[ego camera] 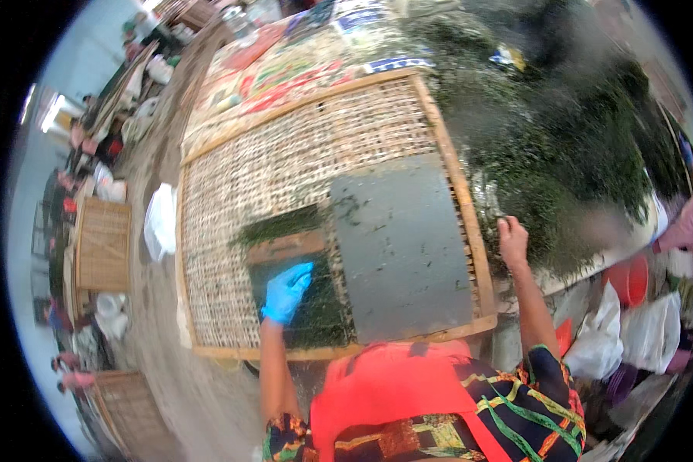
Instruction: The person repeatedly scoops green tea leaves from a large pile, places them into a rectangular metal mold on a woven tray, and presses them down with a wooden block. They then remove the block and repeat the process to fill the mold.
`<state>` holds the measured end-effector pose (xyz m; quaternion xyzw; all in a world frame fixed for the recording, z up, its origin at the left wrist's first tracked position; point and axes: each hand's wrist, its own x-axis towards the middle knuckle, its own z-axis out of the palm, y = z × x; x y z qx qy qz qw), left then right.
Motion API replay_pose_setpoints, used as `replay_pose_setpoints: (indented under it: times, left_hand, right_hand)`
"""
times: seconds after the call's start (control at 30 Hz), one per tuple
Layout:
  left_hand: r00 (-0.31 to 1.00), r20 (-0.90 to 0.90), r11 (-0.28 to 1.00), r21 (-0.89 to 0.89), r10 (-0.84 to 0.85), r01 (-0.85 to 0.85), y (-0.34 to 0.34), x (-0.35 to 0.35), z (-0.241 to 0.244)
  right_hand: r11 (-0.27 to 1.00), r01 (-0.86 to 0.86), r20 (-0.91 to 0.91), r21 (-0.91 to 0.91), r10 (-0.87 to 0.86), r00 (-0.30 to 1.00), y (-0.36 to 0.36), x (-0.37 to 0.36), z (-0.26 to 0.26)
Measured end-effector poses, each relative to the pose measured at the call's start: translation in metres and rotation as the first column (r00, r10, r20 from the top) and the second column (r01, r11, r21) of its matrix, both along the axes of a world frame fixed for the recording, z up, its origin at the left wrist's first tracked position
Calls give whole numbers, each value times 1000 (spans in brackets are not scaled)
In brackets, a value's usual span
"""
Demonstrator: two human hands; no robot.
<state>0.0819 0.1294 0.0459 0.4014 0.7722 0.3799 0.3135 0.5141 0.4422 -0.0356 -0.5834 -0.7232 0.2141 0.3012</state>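
My left hand (287,293), in a blue glove, is over a dark green layer of shredded plant matter (317,323) on a woven slatted frame. Its fingers are bent; whether they hold anything is unclear. A flat brown bar (286,246) lies across the layer just beyond the fingertips. To the right of the layer, a smooth grey sheet (404,248) rests on the same frame, with green bits scattered over it. My bare right hand (513,239) is curled outside the frame's right edge, beside a large dark green heap (560,150). What is inside its fingers is hidden.
The frame's wooden rim (456,173) borders the woven slats (300,150). Behind it lies a colourful printed covering (289,75). A red bucket (629,280) and white bags (598,341) stand low at right. Across the floor at left are people and woven panels (103,245).
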Motion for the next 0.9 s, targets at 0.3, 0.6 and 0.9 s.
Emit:
replay_pose_setpoints:
  times: [0.3,0.6,0.9]
  left_hand:
    - [998,42,991,130,-50,45,-3,-27,-10]
    - [905,388,973,206,-176,101,29,-53,-10]
    - [638,764,987,155,-91,-44,54,-80,19]
  right_hand:
    - [921,-210,-640,-329,-54,766,-9,-88,60]
    - [860,-399,-719,-317,56,693,-97,-299,86]
    - [852,-481,-822,-209,113,558,-153,-435,51]
